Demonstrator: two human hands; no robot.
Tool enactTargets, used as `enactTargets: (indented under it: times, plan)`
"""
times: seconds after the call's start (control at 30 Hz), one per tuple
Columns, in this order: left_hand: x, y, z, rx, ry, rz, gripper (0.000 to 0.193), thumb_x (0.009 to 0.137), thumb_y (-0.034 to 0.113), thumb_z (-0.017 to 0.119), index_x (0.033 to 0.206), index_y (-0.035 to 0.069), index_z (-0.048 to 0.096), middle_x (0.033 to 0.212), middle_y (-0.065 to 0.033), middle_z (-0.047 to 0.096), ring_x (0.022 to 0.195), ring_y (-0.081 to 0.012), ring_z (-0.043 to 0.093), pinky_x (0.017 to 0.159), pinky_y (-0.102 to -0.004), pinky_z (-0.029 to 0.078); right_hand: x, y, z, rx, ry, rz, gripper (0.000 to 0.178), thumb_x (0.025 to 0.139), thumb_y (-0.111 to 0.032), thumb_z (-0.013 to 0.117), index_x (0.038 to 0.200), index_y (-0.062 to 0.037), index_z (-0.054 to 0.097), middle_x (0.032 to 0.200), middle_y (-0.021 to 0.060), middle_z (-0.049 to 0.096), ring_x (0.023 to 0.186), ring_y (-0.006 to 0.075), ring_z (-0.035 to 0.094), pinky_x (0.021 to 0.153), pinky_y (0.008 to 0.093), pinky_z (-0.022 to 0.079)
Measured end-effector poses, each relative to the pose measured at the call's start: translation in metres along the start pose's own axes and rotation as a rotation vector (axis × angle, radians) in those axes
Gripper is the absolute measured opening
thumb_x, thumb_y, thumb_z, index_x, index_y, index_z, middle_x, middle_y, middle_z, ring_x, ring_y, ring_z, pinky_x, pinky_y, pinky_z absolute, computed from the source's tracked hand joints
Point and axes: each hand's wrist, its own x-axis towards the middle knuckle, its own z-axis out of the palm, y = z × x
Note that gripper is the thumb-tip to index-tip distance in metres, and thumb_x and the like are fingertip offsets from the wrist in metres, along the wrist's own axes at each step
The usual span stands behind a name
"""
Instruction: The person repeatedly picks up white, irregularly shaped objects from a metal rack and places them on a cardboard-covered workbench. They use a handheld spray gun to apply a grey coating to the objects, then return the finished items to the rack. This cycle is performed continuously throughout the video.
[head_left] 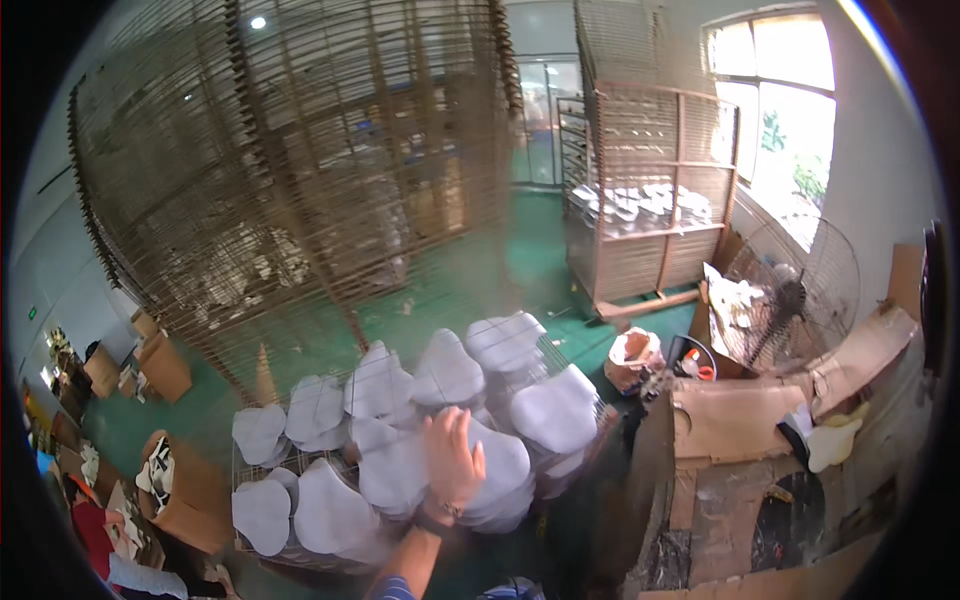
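Green, smooth flooring (535, 240) runs beneath a tall rack of rusty brown wire (370, 150), and daylight comes through a paned window (780, 110) to the right. Close to me, pale grey-white, rounded flat pads (330, 505) lie in overlapping piles on a low shelf of thin metal wire (552, 352). Over the middle piles is the person's left hand (456, 455), fingers loosely bent and a little apart, gripping nothing that I can see; whether the fingertips touch a pad I cannot tell. Their right hand is out of sight.

With pieces this thin-looking and closely laid, I'd work flat-handed: light pressure spread across several fingers, one pile steadied at a time, edges squared without pushing into the neighbours. Lifting from a rim would probably be cleaner than pinching the centre. Pads near the shelf's edge deserve most care, since a careless sleeve could drag them off.
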Motion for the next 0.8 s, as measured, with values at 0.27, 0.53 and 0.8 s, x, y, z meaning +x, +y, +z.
enactTargets:
  times: [0.27,0.53,0.8]
  plan:
    - [-0.181,0.009,0.111,0.134,-0.562,-0.034,0.095,0.084,0.034,0.073,0.157,0.0,0.023,0.166,-0.0252,0.018,0.152,-0.0461,0.02,0.122,-0.062,0.018,-0.032,0.023,0.003,0.15,0.165,0.073,0.047,0.101,-0.016,0.054,0.148,-0.0099,0.052,0.139,0.0137,0.06,0.127,0.0282,0.056,0.104,0.0364,0.044]
    - [-0.164,0.079,0.138,-0.107,-0.53,0.173,0.084,0.082,0.022,0.069,0.155,0.002,0.031,0.161,-0.0224,0.03,0.153,-0.0434,0.02,0.122,-0.0623,0.016,-0.082,0.04,0.022,0.301,0.396,0.238,0.046,0.1,-0.013,0.06,0.144,-0.0032,0.056,0.13,0.0096,0.065,0.115,0.0197,0.061,0.093,0.0324,0.05]
    - [-0.24,0.163,0.204,-0.709,-1.502,0.192,0.05,0.086,0.024,0.067,0.131,0.004,0.064,0.123,-0.0207,0.07,0.115,-0.0329,0.068,0.101,-0.0414,0.052,-0.128,0.042,0.055,0.365,0.882,0.294,0.045,0.085,-0.004,0.07,0.129,0.0021,0.064,0.099,0.0186,0.071,0.08,0.0254,0.068,0.074,0.0341,0.053]
